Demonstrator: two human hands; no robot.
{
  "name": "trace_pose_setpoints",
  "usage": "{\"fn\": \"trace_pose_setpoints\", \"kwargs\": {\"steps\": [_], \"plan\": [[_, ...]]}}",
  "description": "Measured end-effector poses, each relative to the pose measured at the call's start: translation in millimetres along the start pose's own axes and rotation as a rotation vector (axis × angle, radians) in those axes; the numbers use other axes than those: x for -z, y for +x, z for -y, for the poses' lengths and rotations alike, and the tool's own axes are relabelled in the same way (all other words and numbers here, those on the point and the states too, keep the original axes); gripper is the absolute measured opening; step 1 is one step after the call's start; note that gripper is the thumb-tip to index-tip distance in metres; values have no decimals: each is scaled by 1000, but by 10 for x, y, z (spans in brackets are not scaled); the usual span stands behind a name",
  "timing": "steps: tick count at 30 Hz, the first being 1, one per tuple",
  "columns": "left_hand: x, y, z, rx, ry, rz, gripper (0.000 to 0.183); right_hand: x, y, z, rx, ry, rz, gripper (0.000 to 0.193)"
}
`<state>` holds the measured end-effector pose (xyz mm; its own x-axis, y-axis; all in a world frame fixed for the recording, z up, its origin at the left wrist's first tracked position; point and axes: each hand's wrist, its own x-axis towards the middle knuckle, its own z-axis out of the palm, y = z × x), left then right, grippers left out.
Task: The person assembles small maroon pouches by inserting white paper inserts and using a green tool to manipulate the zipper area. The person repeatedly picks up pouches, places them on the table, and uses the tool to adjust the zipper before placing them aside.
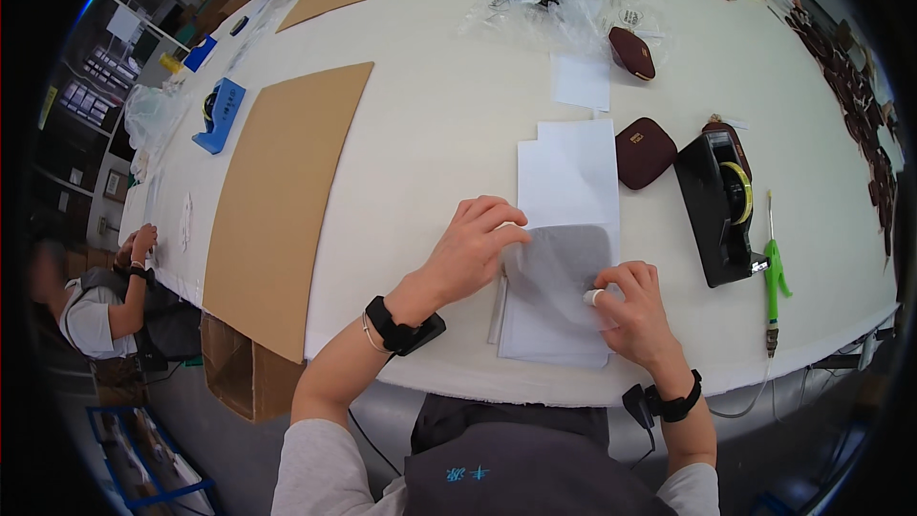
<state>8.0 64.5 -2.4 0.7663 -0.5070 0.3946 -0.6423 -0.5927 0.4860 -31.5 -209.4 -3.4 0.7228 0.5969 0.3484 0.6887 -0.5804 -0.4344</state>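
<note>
A thin grey sheet (565, 256) with rounded corners lies over white paper sheets in front of me. My left hand (480, 241) pinches its left edge near the top. Lower down on the other side, my right hand (632, 311) has its fingers closed at the sheet's right edge; a white cover sits on one fingertip. Stacked white paper (570, 170) extends beyond the grey sheet, away from me. Just right of that paper is a dark maroon pouch (647, 153). A black tape dispenser (709, 215) with yellow tape stands farther right, partly in front of another maroon pouch (731, 139).
Beside the dispenser lies a green air gun (773, 277) with a hose. Clear plastic bags (564, 0) and another maroon pouch (631, 53) are farther back. Flat cardboard (287, 191) and a blue tape dispenser (221, 115) lie left. Other people work around the table.
</note>
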Motion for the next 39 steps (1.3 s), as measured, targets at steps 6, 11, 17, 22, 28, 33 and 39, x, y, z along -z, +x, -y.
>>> {"fn": "trace_pose_setpoints", "kwargs": {"steps": [6,11,17,22,28,33,39], "plan": [[-46,120,-244,-82,-9,124,23,-41,-56,44,-42,6,-2,31],[-128,119,-236,-64,29,243,25,-71,44,106,-79,19,-130,35],[-98,131,-186,-47,49,288,27,-102,-5,59,16,-65,-13,25],[-105,115,-166,-48,62,294,27,80,30,239,84,97,86,18],[-116,132,-168,-72,39,243,31,-136,234,180,71,22,0,20],[104,-200,-250,387,-109,131,33,-268,258,84,25,-4,-3,26],[-55,-589,-524,519,-62,138,40,-274,247,93,-22,-14,-4,37]]}}
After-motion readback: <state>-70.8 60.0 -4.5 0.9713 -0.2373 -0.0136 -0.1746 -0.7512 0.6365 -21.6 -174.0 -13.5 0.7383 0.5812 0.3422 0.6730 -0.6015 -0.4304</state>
